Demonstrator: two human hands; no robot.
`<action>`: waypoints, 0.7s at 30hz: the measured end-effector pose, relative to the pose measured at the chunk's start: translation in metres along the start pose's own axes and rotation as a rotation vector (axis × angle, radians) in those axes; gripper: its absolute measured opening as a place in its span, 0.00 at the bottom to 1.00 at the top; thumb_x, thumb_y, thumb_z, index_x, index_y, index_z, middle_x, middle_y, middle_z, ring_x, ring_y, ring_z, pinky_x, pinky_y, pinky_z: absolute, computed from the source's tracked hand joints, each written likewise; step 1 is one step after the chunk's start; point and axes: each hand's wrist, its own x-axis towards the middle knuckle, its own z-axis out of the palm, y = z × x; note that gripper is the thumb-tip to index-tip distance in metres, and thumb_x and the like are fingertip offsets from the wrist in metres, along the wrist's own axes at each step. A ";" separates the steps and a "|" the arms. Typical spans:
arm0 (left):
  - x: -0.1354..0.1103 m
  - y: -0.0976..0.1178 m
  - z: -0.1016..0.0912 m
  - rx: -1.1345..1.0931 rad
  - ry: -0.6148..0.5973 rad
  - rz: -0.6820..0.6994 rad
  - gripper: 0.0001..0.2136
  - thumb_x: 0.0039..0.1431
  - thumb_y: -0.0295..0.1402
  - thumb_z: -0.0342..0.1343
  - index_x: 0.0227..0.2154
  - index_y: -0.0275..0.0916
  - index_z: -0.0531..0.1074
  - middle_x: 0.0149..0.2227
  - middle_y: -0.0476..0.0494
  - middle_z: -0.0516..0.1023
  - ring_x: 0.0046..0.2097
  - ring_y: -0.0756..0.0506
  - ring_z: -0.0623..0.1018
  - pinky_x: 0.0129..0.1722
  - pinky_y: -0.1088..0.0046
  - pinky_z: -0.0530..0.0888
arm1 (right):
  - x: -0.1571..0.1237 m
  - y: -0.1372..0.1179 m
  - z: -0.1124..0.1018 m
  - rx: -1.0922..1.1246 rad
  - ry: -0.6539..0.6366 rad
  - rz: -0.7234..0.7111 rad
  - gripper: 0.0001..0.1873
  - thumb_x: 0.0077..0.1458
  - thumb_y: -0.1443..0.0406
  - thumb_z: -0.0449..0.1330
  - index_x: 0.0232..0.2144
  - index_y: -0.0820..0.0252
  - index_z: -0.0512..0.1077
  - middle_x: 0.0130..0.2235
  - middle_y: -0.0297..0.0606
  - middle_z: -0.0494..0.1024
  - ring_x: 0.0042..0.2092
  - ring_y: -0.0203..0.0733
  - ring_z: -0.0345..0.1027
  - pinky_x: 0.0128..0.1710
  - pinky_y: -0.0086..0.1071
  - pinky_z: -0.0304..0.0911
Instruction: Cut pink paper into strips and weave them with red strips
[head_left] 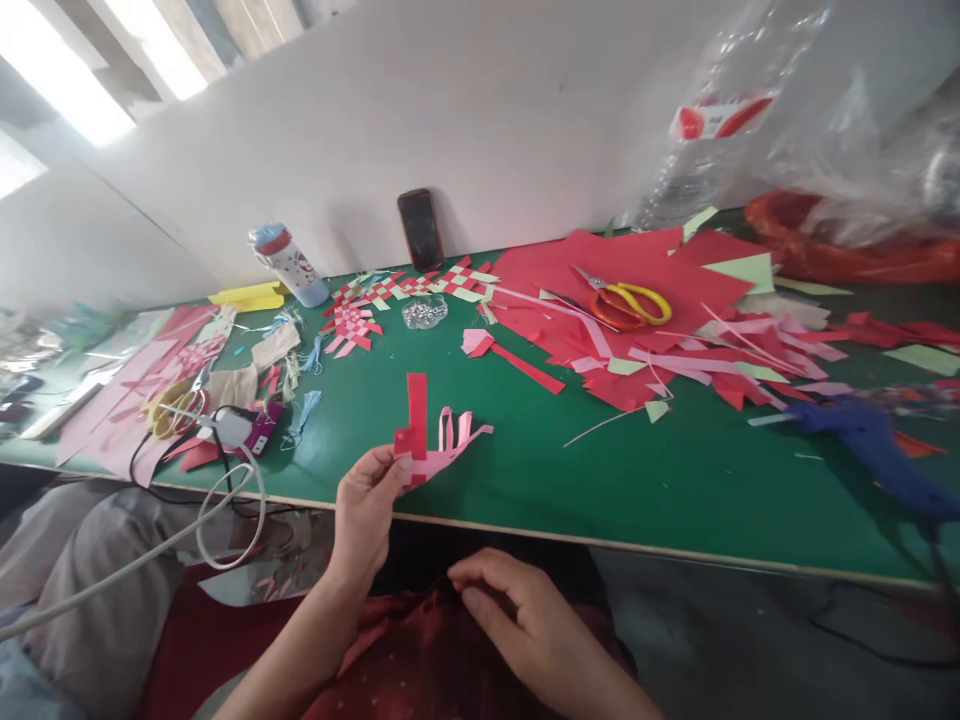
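My left hand [369, 500] pinches a woven piece of red and pink paper strips [417, 462] between thumb and fingers, just above the table's front edge. One red strip [418, 405] stands up from it, and pink strips [457, 440] curl out to the right. Over my lap, below the table edge, my right hand [517, 610] is loosely curled. Its thumb and index finger are a little apart, and I see nothing between them. Beyond the left hand, a small pink paper piece with a long red strip [525, 368] lies on the green table [600, 480].
Red paper sheets and scraps [540, 270] with yellow-handled scissors [634, 303] lie at right. A blue glue gun [870, 450] lies near the right edge. Woven pieces [352, 325], a bead dish [424, 312], a phone [421, 230] and a bottle [289, 265] stand behind. A white cable [150, 565] loops at left.
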 end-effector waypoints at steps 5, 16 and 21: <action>0.007 0.008 0.005 -0.168 0.011 -0.117 0.18 0.45 0.41 0.71 0.34 0.36 0.75 0.31 0.48 0.80 0.29 0.51 0.78 0.32 0.74 0.78 | 0.024 -0.008 -0.014 -0.064 0.053 -0.096 0.10 0.63 0.66 0.54 0.42 0.55 0.74 0.40 0.36 0.80 0.40 0.37 0.75 0.41 0.29 0.70; 0.007 0.016 0.010 -0.318 -0.006 -0.203 0.18 0.44 0.39 0.72 0.33 0.35 0.73 0.31 0.48 0.80 0.30 0.50 0.79 0.33 0.73 0.79 | 0.074 0.000 -0.007 -0.352 0.146 -0.276 0.20 0.62 0.70 0.51 0.55 0.60 0.69 0.50 0.45 0.77 0.49 0.43 0.73 0.50 0.37 0.70; 0.009 0.018 0.010 -0.327 -0.016 -0.196 0.19 0.43 0.39 0.73 0.34 0.35 0.73 0.32 0.49 0.79 0.30 0.50 0.79 0.28 0.75 0.78 | 0.080 0.002 -0.006 -0.358 0.157 -0.272 0.21 0.62 0.69 0.51 0.56 0.60 0.69 0.51 0.46 0.76 0.50 0.45 0.73 0.50 0.40 0.70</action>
